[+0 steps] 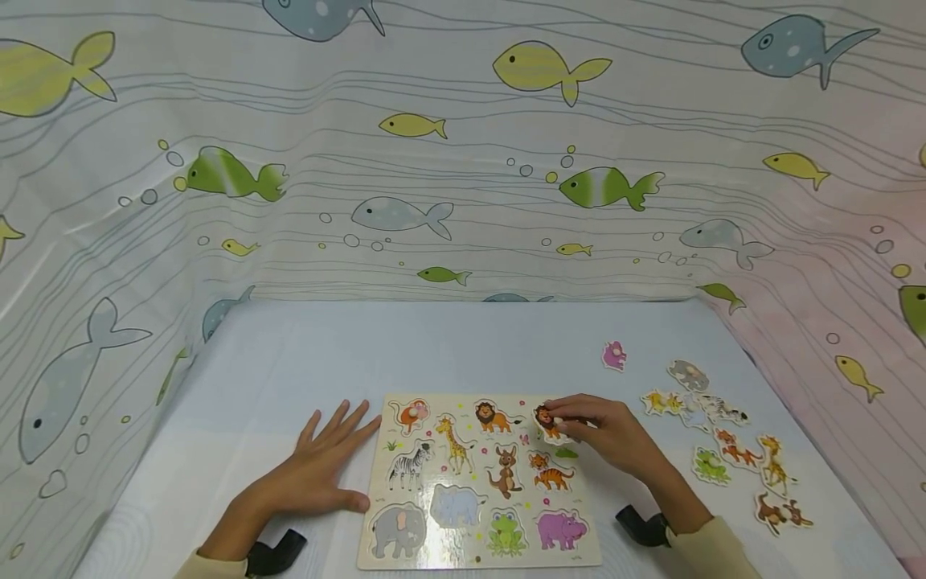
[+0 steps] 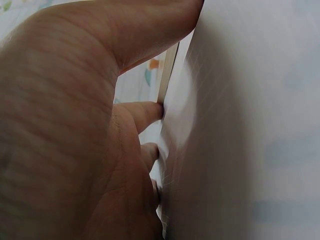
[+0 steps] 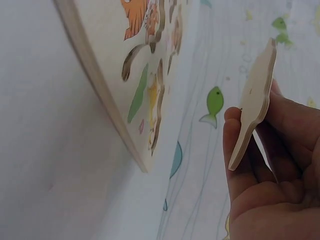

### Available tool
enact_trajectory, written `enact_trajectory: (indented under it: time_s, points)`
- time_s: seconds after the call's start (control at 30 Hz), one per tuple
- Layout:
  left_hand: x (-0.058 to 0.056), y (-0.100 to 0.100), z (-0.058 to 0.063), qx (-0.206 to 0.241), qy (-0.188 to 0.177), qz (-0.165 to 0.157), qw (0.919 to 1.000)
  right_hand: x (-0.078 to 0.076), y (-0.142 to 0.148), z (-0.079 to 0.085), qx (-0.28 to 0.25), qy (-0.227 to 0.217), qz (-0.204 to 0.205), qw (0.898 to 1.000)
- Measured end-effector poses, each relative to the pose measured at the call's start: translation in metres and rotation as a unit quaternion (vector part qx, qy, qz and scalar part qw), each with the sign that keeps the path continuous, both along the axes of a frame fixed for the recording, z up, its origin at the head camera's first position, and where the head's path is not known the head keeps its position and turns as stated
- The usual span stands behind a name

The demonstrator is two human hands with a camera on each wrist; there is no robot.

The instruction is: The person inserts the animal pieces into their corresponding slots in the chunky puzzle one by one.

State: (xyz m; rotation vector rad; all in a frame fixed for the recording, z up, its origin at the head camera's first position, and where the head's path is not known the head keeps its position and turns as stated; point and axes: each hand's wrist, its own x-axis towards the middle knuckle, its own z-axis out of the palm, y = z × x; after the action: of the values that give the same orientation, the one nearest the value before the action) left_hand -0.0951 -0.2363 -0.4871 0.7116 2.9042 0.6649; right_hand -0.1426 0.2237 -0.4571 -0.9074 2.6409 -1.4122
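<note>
A wooden puzzle board (image 1: 452, 551) with animal pictures in cut-out recesses lies on the table. My left hand (image 1: 314, 474) rests beside it, fingers spread, with thumb and index fingertip at the board's left edge. In the left wrist view, fingertips (image 2: 152, 111) reach down to the tabletop near that edge. My right hand (image 1: 611, 430) pinches a lion puzzle piece (image 1: 547, 425) over the board's upper right corner. From the right wrist, the piece (image 3: 257, 95) shows its plain wooden back, tilted and raised off the board. The picture beneath it is mostly hidden.
Right of the board lie several loose pieces: a frog (image 1: 710, 466), a tiger (image 1: 738, 448), a giraffe (image 1: 774, 466), a kangaroo (image 1: 781, 512), a zebra (image 1: 723, 408) and an elephant (image 1: 687, 375). A purple hippo piece (image 1: 614, 355) lies farther back. A fish-print curtain (image 1: 477, 169) surrounds the table.
</note>
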Motion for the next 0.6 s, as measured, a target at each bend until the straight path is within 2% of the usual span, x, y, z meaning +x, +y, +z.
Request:
enact_trajectory:
  time_s: [0.37,0.6]
  points:
    - [0.000,0.001,0.002,-0.003,0.001,0.004,1.0000,-0.015,-0.026,0.006,0.011,-0.003,0.009,1.000]
    - [0.000,-0.001,0.000,0.005,0.012,-0.010,0.9999,-0.023,-0.043,0.003,0.010,-0.003,0.030,1.000]
